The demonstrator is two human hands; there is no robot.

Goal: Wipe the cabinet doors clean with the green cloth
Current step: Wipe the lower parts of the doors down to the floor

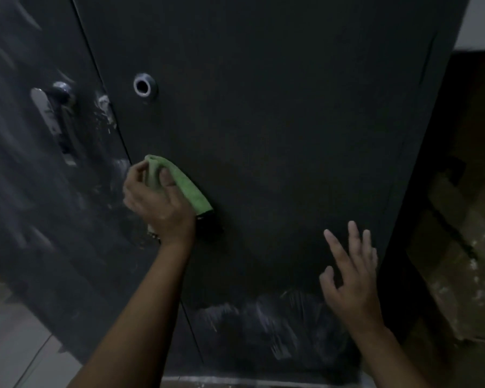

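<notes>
Two dark cabinet doors fill the view: a right door (277, 107) and a left door (25, 177), split by a slanting gap. My left hand (157, 203) grips the folded green cloth (185, 186) and holds it against the right door close to the gap. My right hand (350, 278) hovers with fingers spread in front of the right door's lower right part; I cannot tell if it touches. White smears (263, 317) mark the right door's bottom. More smears (115, 169) sit on the left door beside the gap.
A silver handle (46, 110) is on the left door, and a round lock hole (144, 85) sits on the right door. Cardboard boxes (459, 219) stand to the right of the cabinet. Pale floor tiles (17, 331) show at lower left.
</notes>
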